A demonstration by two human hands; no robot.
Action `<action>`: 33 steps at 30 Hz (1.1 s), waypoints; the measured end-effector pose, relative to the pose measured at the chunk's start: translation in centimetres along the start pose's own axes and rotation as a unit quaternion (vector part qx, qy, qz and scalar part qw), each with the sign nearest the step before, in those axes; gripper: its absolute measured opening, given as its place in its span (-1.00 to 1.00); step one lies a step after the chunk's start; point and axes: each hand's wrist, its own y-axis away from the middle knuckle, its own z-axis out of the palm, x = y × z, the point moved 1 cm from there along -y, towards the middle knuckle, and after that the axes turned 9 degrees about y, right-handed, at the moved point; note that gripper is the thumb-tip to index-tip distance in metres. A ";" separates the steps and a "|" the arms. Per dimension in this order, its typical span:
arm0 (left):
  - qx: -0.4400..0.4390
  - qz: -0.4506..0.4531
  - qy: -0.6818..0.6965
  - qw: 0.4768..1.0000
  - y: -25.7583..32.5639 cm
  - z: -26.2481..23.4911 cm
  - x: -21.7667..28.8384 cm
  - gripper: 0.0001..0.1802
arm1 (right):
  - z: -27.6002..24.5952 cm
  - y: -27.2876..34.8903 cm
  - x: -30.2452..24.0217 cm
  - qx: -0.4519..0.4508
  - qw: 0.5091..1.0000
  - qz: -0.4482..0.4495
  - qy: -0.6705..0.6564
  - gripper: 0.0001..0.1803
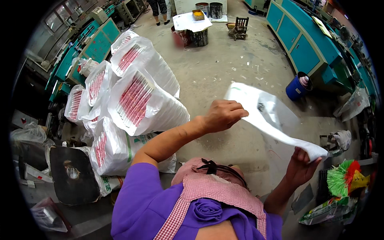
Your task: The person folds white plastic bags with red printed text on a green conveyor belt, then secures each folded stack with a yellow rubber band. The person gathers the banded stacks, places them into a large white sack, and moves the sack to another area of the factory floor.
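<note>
Between my two raised hands a white plastic sack (pixel 272 130) is stretched out, its body blurred and see-through in parts, with some dark and green print on it. My left hand (pixel 225 115) pinches one end of its edge, fingers curled over. At the other end, lower and to the right, my right hand (pixel 303 165) is closed on the bunched corner. To the left of my left arm stands a pile of white sacks (pixel 168 108), filled with stacked packs whose red-and-white ends (pixel 134 98) show at the open fronts.
A dark board with a hole (pixel 74 188) lies at the lower left. Teal machine cabinets (pixel 302 52) line the right, with a blue bucket (pixel 295 91) beside them. A small chair (pixel 240 28) and paint-stained drums (pixel 199 38) stand farther off. A green-bristled brush (pixel 338 178) is lower right.
</note>
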 end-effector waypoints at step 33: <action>-0.156 -0.319 0.183 0.917 -6.1 5.5 9.1 -0.66 | -4.7 -1.1 4.9 -0.264 0.908 0.233 0.229 -0.70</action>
